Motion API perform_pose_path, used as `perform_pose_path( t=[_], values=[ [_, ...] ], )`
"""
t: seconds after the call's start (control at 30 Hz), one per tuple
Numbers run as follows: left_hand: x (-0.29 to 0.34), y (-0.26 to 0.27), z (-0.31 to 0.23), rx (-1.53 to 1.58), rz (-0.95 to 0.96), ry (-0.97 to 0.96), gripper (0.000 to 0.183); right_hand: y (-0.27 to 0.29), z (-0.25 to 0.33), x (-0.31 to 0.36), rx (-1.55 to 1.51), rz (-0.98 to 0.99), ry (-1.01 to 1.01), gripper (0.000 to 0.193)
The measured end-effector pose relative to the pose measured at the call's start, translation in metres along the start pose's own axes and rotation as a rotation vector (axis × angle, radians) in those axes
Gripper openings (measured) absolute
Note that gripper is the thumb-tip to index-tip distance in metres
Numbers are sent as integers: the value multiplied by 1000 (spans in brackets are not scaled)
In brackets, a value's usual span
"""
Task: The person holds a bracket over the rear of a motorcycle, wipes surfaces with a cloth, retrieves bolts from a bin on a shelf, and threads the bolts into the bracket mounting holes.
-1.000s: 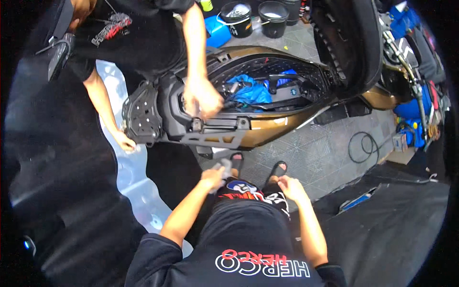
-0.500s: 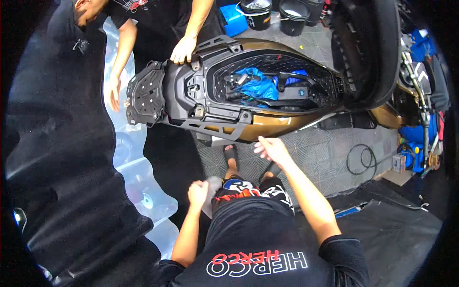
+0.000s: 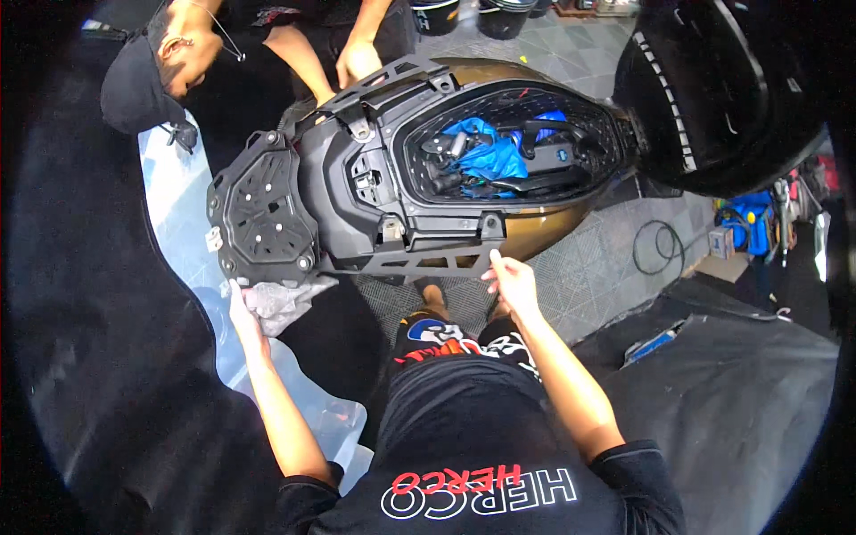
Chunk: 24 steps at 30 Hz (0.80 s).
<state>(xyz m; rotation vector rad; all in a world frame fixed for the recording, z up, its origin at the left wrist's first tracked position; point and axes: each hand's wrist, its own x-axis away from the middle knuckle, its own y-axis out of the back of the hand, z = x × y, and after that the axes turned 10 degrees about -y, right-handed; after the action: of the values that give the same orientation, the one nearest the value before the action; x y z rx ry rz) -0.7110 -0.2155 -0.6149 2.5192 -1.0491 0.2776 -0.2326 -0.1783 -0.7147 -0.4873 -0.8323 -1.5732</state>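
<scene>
A brown and black scooter (image 3: 544, 234) lies across the view with its seat (image 3: 713, 98) raised. My left hand (image 3: 249, 319) is at the near corner of the black rear rack plate (image 3: 260, 212), holding a crumpled light grey cloth (image 3: 283, 301) that hangs just below the plate; some fingers are hidden. My right hand (image 3: 514, 285) has its fingertips closed at the front end of the near black side bracket (image 3: 428, 262). Across the scooter, a co-worker's hand (image 3: 358, 61) rests near the far side bracket (image 3: 370, 87).
Blue bags (image 3: 486, 156) and dark gear fill the storage bay. A wavy clear plastic sheet (image 3: 267, 366) runs along the black curtain (image 3: 116, 339) on the left. The co-worker's capped head (image 3: 143, 85) leans in at top left. A coiled black cable (image 3: 658, 250) lies on the floor tiles.
My left hand has moved forward and left to the rack with the cloth. My right hand now meets the side bracket. The co-worker's hand has left the rack's left side.
</scene>
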Motion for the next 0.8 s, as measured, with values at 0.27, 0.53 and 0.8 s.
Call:
perform_pose_path(
  t=[0.27, 0.53, 0.8],
  values=[
    [-23, 11, 12, -151, -35, -149, 34, -13, 25, 18, -110, -63, -119, 44],
    [-40, 26, 29, 60, 41, -58, 27, -13, 19, 10, -108, -125, -161, 44],
    [-42, 20, 29, 192, 13, 34, 30, -8, 18, 10, -31, -94, -59, 44]
  ],
)
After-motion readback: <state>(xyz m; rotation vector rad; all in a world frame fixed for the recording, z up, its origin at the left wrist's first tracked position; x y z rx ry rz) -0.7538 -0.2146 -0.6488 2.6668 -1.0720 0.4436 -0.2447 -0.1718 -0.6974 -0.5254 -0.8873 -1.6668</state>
